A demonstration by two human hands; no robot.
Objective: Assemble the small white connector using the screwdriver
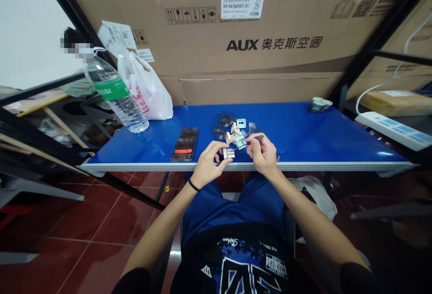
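My left hand (212,161) is closed around a small pale block with shiny metal parts (229,153), held by its sides just above the table's front edge. Between the fingers of my right hand (262,153) is a small screwdriver (255,138) with a dark red handle. Its thin shaft points left toward the block; whether the tip touches it, I cannot tell. Behind my hands lie several pink and mint-green plastic pieces (234,135), and a mint-green piece with dark holes (240,123). Bags of small dark parts (224,124) are beside them.
On the blue table (283,127) a phone (185,144) lies left of my hands. Farther left stand a large water bottle (116,94) and a white plastic bag (153,89). A small bundle (320,104) sits at the back right. A power strip (396,130) is beyond the right edge.
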